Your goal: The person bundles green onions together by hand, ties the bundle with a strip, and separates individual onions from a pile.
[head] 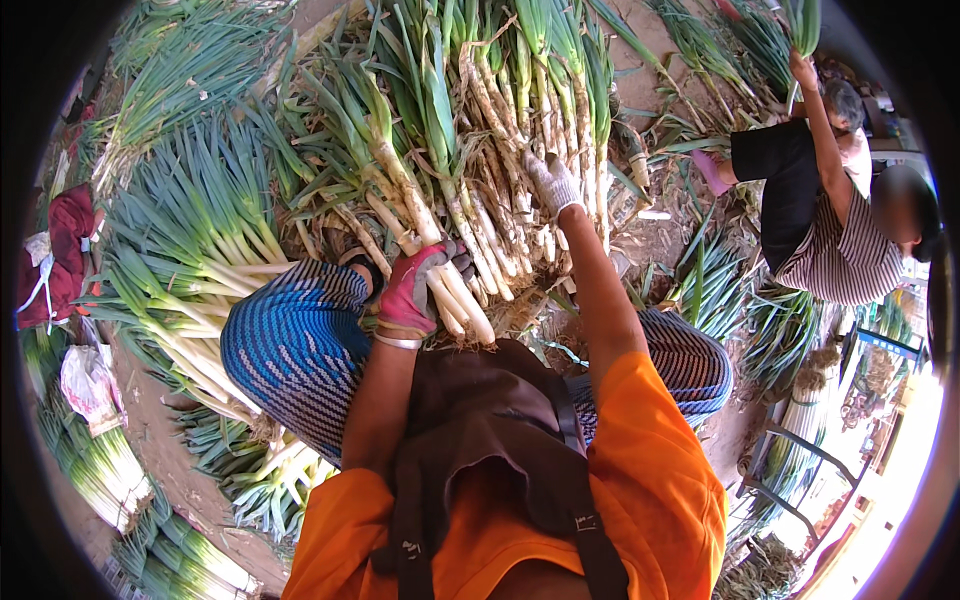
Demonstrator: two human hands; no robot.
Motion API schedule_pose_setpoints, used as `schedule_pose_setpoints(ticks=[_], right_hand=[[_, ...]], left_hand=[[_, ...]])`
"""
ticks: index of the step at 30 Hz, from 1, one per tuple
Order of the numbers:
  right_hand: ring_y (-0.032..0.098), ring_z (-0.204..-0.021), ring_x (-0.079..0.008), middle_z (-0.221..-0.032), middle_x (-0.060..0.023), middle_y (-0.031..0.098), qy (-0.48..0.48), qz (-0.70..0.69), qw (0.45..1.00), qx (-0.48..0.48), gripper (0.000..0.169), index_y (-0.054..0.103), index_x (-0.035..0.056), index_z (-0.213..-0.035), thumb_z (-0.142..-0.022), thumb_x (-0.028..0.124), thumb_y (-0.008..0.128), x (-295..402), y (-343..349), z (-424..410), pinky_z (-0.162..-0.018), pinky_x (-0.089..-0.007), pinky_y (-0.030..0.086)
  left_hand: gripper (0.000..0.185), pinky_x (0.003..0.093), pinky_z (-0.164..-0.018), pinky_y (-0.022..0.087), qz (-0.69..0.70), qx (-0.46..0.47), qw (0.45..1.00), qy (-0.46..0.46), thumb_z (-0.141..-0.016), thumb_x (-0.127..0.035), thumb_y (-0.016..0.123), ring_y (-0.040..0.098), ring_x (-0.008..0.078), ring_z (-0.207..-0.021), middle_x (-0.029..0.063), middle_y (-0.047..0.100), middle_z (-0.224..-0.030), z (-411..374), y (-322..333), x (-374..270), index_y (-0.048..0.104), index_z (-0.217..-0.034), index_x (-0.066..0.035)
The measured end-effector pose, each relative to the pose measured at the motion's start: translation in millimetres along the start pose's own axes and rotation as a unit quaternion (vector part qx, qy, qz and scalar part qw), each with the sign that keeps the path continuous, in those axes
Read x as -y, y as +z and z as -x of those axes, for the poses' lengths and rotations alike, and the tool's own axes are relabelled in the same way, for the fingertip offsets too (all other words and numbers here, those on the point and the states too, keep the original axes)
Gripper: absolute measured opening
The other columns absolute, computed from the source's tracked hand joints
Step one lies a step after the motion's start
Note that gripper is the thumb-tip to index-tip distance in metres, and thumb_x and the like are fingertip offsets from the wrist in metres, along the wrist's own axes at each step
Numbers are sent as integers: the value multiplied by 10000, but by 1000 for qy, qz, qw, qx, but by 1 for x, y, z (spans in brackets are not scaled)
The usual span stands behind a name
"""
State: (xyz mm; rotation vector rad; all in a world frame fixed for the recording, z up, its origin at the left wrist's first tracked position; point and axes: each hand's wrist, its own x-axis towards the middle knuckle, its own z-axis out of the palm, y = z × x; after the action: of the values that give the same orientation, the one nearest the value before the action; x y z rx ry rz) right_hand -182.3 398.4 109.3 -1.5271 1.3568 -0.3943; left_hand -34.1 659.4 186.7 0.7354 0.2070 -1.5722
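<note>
My left hand [420, 289], in a red and dark work glove, grips several leeks [411, 191] by their pale lower stalks. Their rooted ends hang just above my dark apron [480, 382], and their green leaves point away from me. My right hand [553, 184], in a whitish knit glove, reaches into a pile of soil-stained, untrimmed leeks [491, 176] in front of me. Its fingertips touch a brown, dry-skinned stalk, but whether they close around it is hidden.
Cleaner white-stalked leeks [202, 300] lie beside my left knee. More leek leaves [195, 75] spread at the upper left, with tied bundles [105, 472] lower down. A co-worker [832, 225] sits at the right, one arm raised with leeks. A metal-framed cart [802, 450] carries bundles.
</note>
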Motion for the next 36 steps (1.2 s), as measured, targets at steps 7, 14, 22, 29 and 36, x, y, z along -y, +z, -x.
schedule_pose_setpoints(ticks=[7,14,22,29,36], right_hand=[[566,-1063,-160,-1227,-70,602,59,-27,974,216,608,519,42,-1319,-931,510,515,-7,-4,-15,-921,-271,440],[572,-1061,-165,-1153,-76,645,-40,-166,948,269,440,593,17,-1234,-933,337,565,40,-1,72,-958,-286,412],[658,-802,-231,-853,-107,686,142,-311,921,188,400,669,7,-996,-899,390,602,21,22,43,-761,-330,508],[579,-1097,-241,-1162,-175,632,-122,81,984,101,547,586,-8,-1212,-929,455,511,19,34,37,-942,-329,421],[605,-996,-360,-1059,-256,639,-69,181,977,85,598,622,-49,-1110,-893,497,510,2,35,15,-898,-397,435]], left_hand=[[204,399,-901,499,-65,-16,997,31,-851,-160,592,599,247,-955,90,597,-1014,-9,5,5,573,-1007,-31],[282,449,-974,471,-49,26,996,71,-886,-163,548,575,328,-1083,210,572,-1190,-11,7,2,522,-1106,12],[342,445,-984,461,-46,13,997,56,-867,-174,572,578,324,-1095,179,584,-1203,-18,-6,6,533,-1158,2],[346,429,-956,481,-61,-23,996,53,-886,-189,539,603,304,-1052,175,593,-1190,-16,-19,9,545,-1159,23],[359,444,-968,479,-87,-45,994,39,-876,-191,567,604,324,-1048,194,600,-1168,-18,1,12,543,-1153,36]])
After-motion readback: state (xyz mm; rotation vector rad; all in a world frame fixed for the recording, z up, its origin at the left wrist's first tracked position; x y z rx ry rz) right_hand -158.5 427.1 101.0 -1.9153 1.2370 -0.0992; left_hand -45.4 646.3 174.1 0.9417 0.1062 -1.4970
